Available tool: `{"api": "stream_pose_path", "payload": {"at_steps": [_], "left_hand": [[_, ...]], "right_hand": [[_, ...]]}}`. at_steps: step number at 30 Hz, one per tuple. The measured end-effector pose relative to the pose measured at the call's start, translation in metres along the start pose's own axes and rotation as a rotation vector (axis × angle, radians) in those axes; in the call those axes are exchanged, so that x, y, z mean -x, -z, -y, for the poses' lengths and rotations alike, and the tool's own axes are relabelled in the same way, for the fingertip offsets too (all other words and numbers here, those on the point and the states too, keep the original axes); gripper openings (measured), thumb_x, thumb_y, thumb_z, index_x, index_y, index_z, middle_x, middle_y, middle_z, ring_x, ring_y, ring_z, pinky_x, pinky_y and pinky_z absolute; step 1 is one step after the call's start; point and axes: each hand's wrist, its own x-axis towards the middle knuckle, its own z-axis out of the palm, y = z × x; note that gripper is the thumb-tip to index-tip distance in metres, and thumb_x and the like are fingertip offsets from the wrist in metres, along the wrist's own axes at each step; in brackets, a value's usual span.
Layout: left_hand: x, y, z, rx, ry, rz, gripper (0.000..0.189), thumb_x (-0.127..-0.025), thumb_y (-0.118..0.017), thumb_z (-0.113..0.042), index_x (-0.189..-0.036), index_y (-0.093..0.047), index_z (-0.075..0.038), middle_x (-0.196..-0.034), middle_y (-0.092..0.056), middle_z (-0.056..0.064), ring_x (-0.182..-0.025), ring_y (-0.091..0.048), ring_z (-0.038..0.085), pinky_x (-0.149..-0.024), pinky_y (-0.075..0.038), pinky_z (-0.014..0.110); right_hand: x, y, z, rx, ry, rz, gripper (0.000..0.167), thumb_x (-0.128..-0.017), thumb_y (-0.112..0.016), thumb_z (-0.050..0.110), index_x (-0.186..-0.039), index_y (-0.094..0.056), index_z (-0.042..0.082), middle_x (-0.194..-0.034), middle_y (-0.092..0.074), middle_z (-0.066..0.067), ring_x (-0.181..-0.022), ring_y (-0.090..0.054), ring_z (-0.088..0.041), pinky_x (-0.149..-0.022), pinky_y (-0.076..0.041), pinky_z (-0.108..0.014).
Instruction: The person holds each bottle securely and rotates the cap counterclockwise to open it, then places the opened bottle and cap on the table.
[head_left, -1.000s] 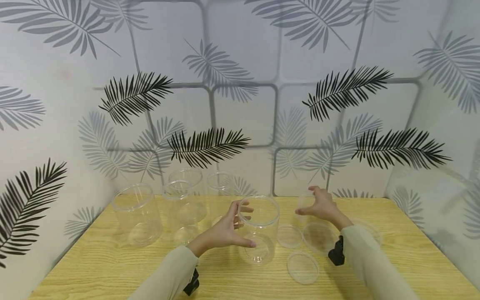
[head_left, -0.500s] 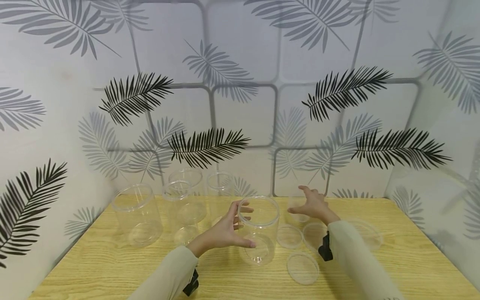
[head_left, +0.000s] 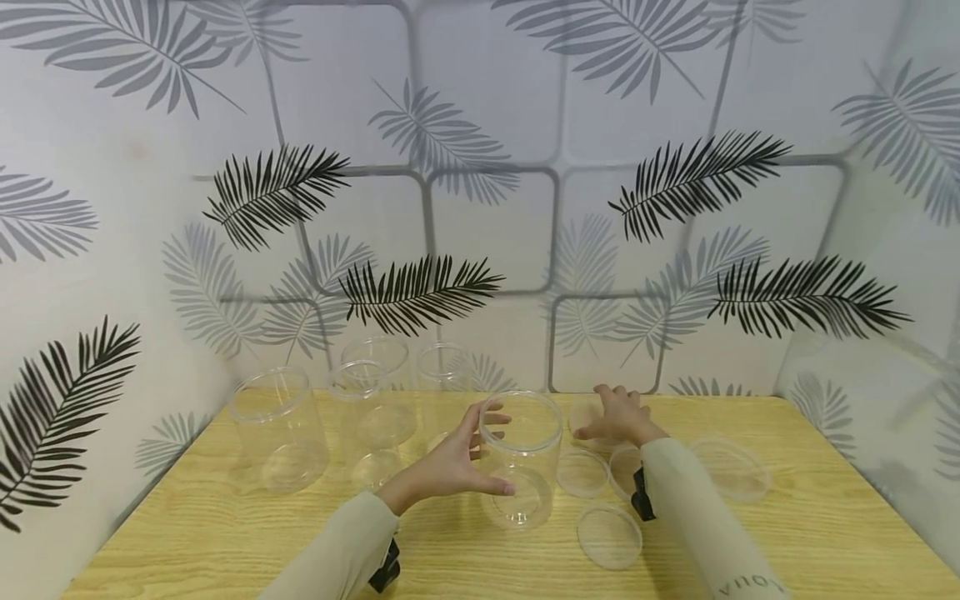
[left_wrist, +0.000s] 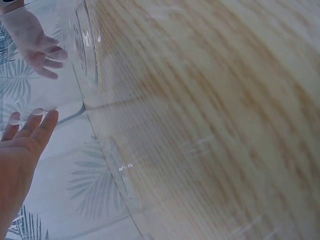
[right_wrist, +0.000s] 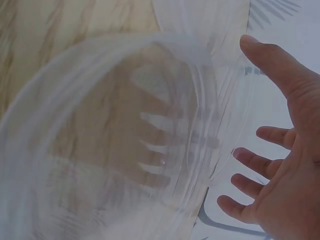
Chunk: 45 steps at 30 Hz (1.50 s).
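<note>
In the head view my left hand [head_left: 448, 461] holds a clear cylindrical jar [head_left: 520, 500] at the table's middle, thumb on its near side and fingers behind. The jar stands upright with its top uncovered. At the back right, my right hand [head_left: 622, 417] spreads thumb and fingers round a clear round lid [head_left: 587, 417], low over the table. In the right wrist view, the fingers of the right hand [right_wrist: 285, 165] are spread, facing the lid's faint edge. The left wrist view shows the fingers of the left hand [left_wrist: 25, 145] seen through clear plastic.
Several clear jars stand at the back left, including a wide jar [head_left: 279, 442] and a narrower jar [head_left: 360, 442]. Flat lids lie nearby: a lid [head_left: 582, 473], a front lid [head_left: 609, 536] and a larger lid [head_left: 729, 469]. A patterned cloth wall [head_left: 487, 233] rises behind the wooden table [head_left: 187, 533].
My right hand has moved left and slightly down, the clear lid shifting along with it. The left hand and its jar have stayed in place.
</note>
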Motion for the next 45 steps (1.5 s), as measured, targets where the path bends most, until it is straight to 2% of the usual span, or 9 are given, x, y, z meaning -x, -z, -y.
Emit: {"api": "stream_pose_path", "payload": {"at_steps": [8, 15, 18, 25, 33, 37, 41, 45], "left_hand": [[0.001, 0.0, -0.001, -0.008, 0.016, -0.002, 0.095, -0.07, -0.08, -0.028, -0.138, -0.015, -0.038, -0.143, -0.03, 0.0, -0.132, -0.034, 0.032, -0.104, -0.033, 0.052], [0.001, -0.001, -0.003, -0.025, 0.012, -0.003, 0.098, -0.07, -0.08, -0.031, -0.142, -0.014, -0.031, -0.145, -0.029, 0.002, -0.133, -0.033, 0.034, -0.105, -0.032, 0.052], [0.002, -0.001, -0.003, -0.033, 0.01, -0.003, 0.099, -0.069, -0.08, -0.032, -0.143, -0.012, -0.032, -0.146, -0.028, 0.004, -0.133, -0.032, 0.034, -0.105, -0.031, 0.053], [0.003, 0.001, -0.005, -0.063, 0.009, -0.012, 0.105, -0.069, -0.08, -0.03, -0.145, -0.008, -0.028, -0.148, -0.026, 0.008, -0.133, -0.033, 0.032, -0.106, -0.032, 0.05], [0.003, 0.011, -0.013, -0.072, -0.018, -0.026, 0.102, -0.068, -0.081, -0.026, -0.143, -0.012, -0.027, -0.148, -0.026, 0.007, -0.134, -0.032, 0.028, -0.109, -0.031, 0.042], [0.004, 0.017, -0.022, -0.064, -0.024, -0.036, 0.103, -0.068, -0.081, -0.026, -0.144, -0.012, -0.025, -0.148, -0.024, 0.011, -0.134, -0.03, 0.032, -0.109, -0.03, 0.042], [0.004, 0.022, -0.031, -0.085, -0.022, -0.048, 0.102, -0.068, -0.081, -0.028, -0.143, -0.013, -0.029, -0.148, -0.024, 0.008, -0.135, -0.029, 0.033, -0.109, -0.029, 0.044], [0.006, 0.029, -0.04, -0.103, -0.065, -0.049, 0.098, -0.071, -0.079, -0.026, -0.143, -0.013, -0.031, -0.148, -0.026, 0.002, -0.136, -0.028, 0.031, -0.109, -0.028, 0.047]], "right_hand": [[0.0, -0.005, -0.001, 0.013, -0.009, 0.017, 0.092, -0.071, -0.075, 0.042, -0.136, -0.031, -0.005, -0.133, -0.033, -0.035, -0.122, -0.022, -0.058, -0.093, -0.023, -0.073], [0.002, -0.005, -0.002, -0.006, -0.013, 0.026, 0.091, -0.073, -0.074, 0.042, -0.137, -0.03, -0.005, -0.135, -0.032, -0.034, -0.123, -0.021, -0.057, -0.093, -0.023, -0.072], [0.003, -0.004, -0.001, -0.008, -0.011, 0.03, 0.091, -0.074, -0.072, 0.044, -0.137, -0.029, -0.005, -0.135, -0.031, -0.034, -0.123, -0.022, -0.057, -0.094, -0.023, -0.072], [0.006, 0.004, 0.004, 0.004, 0.05, 0.018, 0.092, -0.075, -0.07, 0.047, -0.138, -0.027, -0.006, -0.135, -0.031, -0.035, -0.12, -0.026, -0.056, -0.091, -0.027, -0.071], [0.013, 0.02, 0.006, -0.019, 0.111, -0.05, 0.092, -0.076, -0.07, 0.046, -0.137, -0.027, -0.007, -0.134, -0.031, -0.036, -0.119, -0.026, -0.057, -0.09, -0.029, -0.071], [0.02, 0.032, 0.006, -0.026, 0.141, -0.106, 0.089, -0.077, -0.068, 0.046, -0.137, -0.028, -0.006, -0.134, -0.03, -0.035, -0.119, -0.026, -0.058, -0.088, -0.029, -0.071], [0.031, 0.048, 0.008, -0.053, 0.162, -0.153, 0.086, -0.079, -0.067, 0.045, -0.138, -0.028, -0.004, -0.137, -0.028, -0.034, -0.122, -0.023, -0.057, -0.089, -0.026, -0.073], [0.04, 0.061, 0.007, -0.102, 0.185, -0.191, 0.083, -0.081, -0.065, 0.043, -0.138, -0.028, -0.004, -0.139, -0.027, -0.033, -0.125, -0.019, -0.056, -0.092, -0.025, -0.072]]}}
